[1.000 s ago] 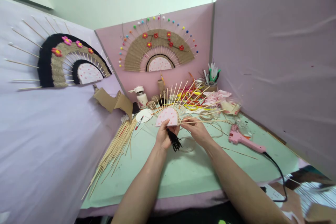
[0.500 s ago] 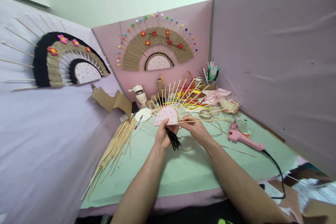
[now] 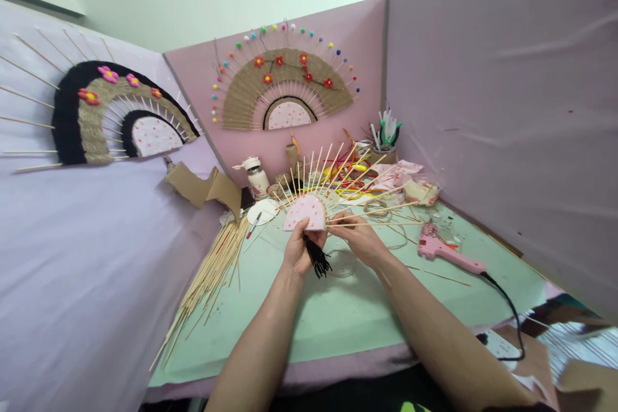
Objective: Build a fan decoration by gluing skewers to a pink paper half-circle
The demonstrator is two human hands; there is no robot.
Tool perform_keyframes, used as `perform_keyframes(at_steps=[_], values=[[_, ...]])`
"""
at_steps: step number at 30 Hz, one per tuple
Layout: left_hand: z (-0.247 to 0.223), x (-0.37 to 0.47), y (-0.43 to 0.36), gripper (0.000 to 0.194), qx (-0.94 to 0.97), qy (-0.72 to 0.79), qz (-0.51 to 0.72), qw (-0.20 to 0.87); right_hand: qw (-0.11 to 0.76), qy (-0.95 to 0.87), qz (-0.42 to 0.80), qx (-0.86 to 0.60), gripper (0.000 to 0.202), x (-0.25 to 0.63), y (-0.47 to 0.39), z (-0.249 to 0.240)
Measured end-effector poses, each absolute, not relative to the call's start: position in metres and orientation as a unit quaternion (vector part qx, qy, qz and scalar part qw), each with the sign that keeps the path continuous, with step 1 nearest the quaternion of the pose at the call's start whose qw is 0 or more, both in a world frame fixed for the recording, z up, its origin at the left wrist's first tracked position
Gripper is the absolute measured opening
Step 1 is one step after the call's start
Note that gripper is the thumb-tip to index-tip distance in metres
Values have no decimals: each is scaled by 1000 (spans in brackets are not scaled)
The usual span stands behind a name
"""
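Pink partition walls are enclosing a green mat [image 3: 338,315], with two finished fans hanging behind it [image 3: 284,87] [image 3: 111,116]. Above the mat's middle, the left hand [image 3: 300,248] is pinching the pink base of a half-made fan [image 3: 305,211], a black tassel [image 3: 318,261] dangling below, while the right hand [image 3: 360,238] is gripping one of its sticks [image 3: 381,211] between closed fingertips. Loose skewers [image 3: 212,277] are lying to the left and a pink glue gun [image 3: 447,251] to the right.
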State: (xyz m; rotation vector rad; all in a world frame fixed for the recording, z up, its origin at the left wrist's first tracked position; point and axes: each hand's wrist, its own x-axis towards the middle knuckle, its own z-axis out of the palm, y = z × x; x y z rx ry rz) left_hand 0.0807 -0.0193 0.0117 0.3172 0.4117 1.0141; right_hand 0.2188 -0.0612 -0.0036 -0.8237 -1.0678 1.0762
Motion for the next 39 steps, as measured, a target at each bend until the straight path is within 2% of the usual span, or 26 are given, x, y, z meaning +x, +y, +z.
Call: perform_keyframes(at_steps=[10, 20, 24, 28, 33, 36, 39], values=[[19, 81, -21, 43, 143, 200, 491, 835, 672, -469, 415, -396, 26, 221, -61, -3], [47, 90, -30, 39, 121, 215, 480, 842, 686, -520, 205, -466, 14, 228, -85, 11], [53, 100, -38, 30, 170, 212, 478, 836, 674, -525, 156, -496, 21, 235, -105, 28], [43, 111, -47, 16, 231, 241, 495, 802, 651, -503, 227, -521, 19, 227, -107, 32], [29, 119, -53, 9, 286, 252, 536, 753, 682, -410, 372, -478, 30, 206, -91, 18], [25, 120, -53, 9, 315, 252, 553, 729, 709, -326, 393, -487, 37, 198, -84, 14], [22, 113, -56, 14, 389, 267, 513, 717, 727, -282, 386, -493, 39, 200, -82, 14]])
